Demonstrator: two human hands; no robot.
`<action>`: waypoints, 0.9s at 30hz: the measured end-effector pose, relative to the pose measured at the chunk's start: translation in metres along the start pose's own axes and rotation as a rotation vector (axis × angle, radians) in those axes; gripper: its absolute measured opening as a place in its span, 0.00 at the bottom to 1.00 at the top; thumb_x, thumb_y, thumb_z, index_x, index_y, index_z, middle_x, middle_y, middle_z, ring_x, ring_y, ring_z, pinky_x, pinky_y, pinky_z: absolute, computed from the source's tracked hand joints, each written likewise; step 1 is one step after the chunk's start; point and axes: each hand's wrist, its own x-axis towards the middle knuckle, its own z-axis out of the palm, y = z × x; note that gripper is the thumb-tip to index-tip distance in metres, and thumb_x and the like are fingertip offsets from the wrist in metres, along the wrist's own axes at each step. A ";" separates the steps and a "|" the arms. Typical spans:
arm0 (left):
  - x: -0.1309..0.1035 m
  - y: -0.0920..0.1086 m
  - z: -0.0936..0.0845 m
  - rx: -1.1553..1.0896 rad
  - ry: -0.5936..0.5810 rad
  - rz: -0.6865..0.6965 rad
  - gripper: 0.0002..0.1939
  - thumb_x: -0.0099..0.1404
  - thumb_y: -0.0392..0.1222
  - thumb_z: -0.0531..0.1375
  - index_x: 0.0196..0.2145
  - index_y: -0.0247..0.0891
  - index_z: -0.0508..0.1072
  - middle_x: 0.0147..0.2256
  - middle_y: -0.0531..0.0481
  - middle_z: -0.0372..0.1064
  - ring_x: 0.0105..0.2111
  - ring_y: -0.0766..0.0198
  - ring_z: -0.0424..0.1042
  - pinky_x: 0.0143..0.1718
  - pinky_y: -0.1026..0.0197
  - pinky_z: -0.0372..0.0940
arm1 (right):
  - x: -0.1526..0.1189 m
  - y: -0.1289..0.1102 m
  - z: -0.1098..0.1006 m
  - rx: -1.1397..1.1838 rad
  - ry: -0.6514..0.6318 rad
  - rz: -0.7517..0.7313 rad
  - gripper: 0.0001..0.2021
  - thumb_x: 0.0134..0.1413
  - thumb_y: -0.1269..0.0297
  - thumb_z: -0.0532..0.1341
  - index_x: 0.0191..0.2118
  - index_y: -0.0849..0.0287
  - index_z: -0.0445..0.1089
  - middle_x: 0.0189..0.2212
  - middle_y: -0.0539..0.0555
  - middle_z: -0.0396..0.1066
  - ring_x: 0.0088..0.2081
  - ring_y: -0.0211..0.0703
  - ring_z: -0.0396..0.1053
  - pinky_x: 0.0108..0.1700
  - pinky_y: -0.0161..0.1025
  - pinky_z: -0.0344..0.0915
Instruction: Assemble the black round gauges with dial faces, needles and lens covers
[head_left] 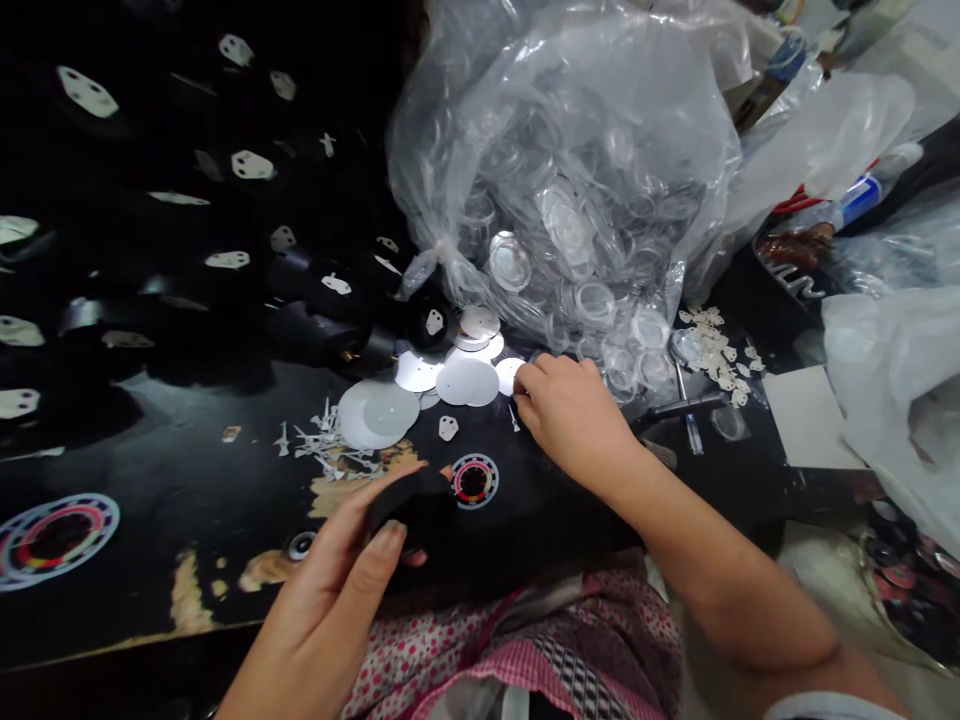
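Note:
My left hand is wrapped round a black round part near the table's front edge. My right hand reaches to the pile of pale discs, its fingers bent together at the rightmost disc; whether they pinch it is hidden. More white discs overlap to the left, beside a larger disc stack. A printed dial lies between my hands, with a small white plate above it. Small white pointers are heaped at the left.
An open plastic bag of clear round covers stands behind. At the right are small plates, a screwdriver and a white card. Black parts with white plates fill the back left; printed dials lie at front left.

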 end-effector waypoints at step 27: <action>0.002 0.043 0.049 -1.088 -0.081 -0.354 0.06 0.69 0.35 0.62 0.41 0.35 0.80 0.45 0.36 0.81 0.47 0.52 0.80 0.52 0.53 0.74 | -0.057 -0.023 -0.011 1.121 0.208 0.071 0.01 0.62 0.68 0.64 0.38 0.56 0.74 0.34 0.48 0.71 0.37 0.35 0.70 0.40 0.33 0.67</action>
